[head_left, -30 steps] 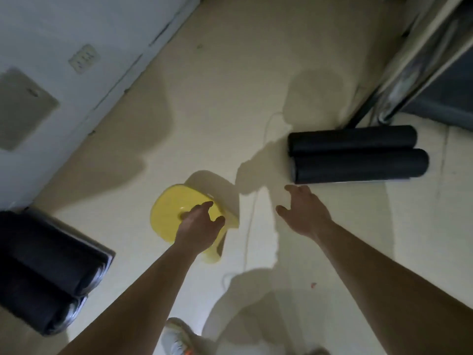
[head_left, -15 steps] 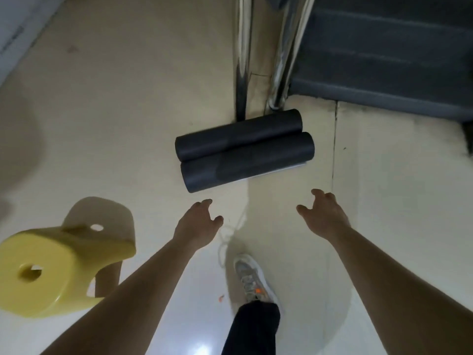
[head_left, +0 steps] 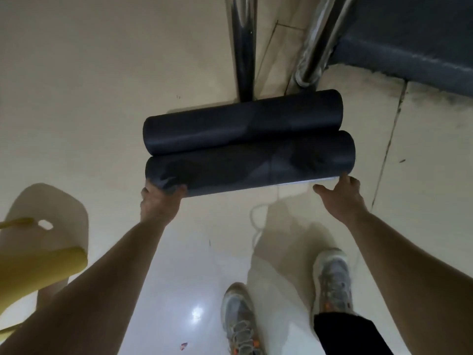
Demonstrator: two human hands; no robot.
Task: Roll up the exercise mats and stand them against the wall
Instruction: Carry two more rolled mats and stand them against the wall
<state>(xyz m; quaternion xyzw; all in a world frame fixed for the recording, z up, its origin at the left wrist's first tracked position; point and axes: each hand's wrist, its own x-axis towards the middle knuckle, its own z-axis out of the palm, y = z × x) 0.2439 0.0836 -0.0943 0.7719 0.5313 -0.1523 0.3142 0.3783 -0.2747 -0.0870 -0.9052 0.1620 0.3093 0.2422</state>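
Observation:
Two rolled dark grey mats lie side by side on the pale floor, the near roll (head_left: 250, 165) touching the far roll (head_left: 243, 121). My left hand (head_left: 160, 203) grips the near roll's left end, fingers curled under it. At the near roll's right end my right hand (head_left: 340, 198) has its fingers under the roll's lower edge and its thumb spread out; how firm its hold is I cannot tell.
Two chrome railing posts (head_left: 243, 47) rise just behind the rolls, with dark stairs (head_left: 409, 34) at the upper right. A yellow plastic stool (head_left: 38, 262) stands at the left edge. My two grey shoes (head_left: 332, 280) are below the hands.
I have stepped closer to the two rolls. Both hands, open in the air half a second ago, have reached the near roll, the left closing on its left end.

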